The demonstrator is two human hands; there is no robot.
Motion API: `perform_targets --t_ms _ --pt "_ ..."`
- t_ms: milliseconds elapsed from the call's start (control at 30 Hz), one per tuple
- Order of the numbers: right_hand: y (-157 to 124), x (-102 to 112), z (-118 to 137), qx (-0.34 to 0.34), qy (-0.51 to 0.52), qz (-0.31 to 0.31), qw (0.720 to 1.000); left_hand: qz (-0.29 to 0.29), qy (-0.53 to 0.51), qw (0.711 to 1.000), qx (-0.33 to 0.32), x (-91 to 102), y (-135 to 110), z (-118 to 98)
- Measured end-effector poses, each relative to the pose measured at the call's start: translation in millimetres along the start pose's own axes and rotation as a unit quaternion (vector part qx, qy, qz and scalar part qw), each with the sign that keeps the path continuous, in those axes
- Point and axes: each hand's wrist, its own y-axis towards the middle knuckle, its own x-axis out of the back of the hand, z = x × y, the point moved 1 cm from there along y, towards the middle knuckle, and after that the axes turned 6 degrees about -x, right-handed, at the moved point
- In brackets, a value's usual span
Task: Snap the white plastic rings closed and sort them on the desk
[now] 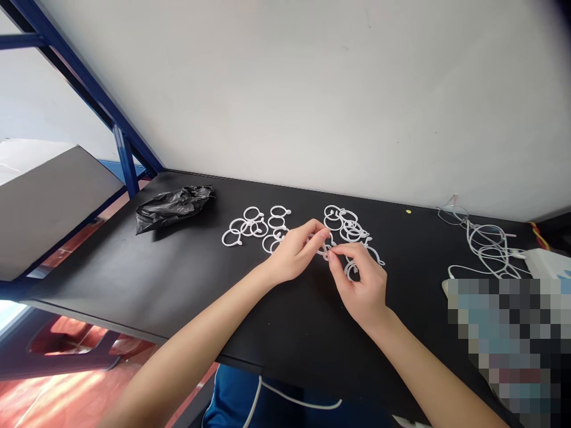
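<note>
A white curtain ring [324, 254] is held between my two hands just above the black table. My left hand [293, 252] is closed around its left side, fingers bent and partly hiding it. On the opposite side, my right hand [363, 284] pinches near the ring's small eyelet with thumb and forefinger. Loose white rings [247, 226] lie spread out on the left, some partly behind my left hand. Another pile of rings [352, 229] overlaps in a tangle just beyond my right hand.
A crumpled black plastic bag [173, 208] lies at the left on the black table [178, 285]. Tangled white cables [491, 246] and a white box [548, 261] are at the right. Nearer is a pixelated item [513, 339]. A wall [312, 101] stands behind; a blue metal frame [89, 77] rises left.
</note>
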Motion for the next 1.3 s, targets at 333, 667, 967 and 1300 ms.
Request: perform_targets --t_ms 333,667,967,1300 --pt "-7.0 -1.5 -0.6 -0.012 -0.003 0.03 0.999 -0.004 -0.05 0.999 -0.006 -1.5 -0.2 -0.3" --pt "-4.4 -1.6 -3.1 -0.023 -0.024 0.069 0.997 0.01 -0.108 0.994 -0.032 -5.4 -1.8 0.0" --pt "-4.1 -3.5 -2.5 -0.009 -0.028 0.098 0.995 0.022 -0.079 0.996 -0.039 -1.4 -0.3 -0.6" --pt "-3.1 -2.3 -2.8 0.004 -0.045 0.082 0.996 0.069 -0.055 0.996 -0.032 -2.4 -1.2 -5.7"
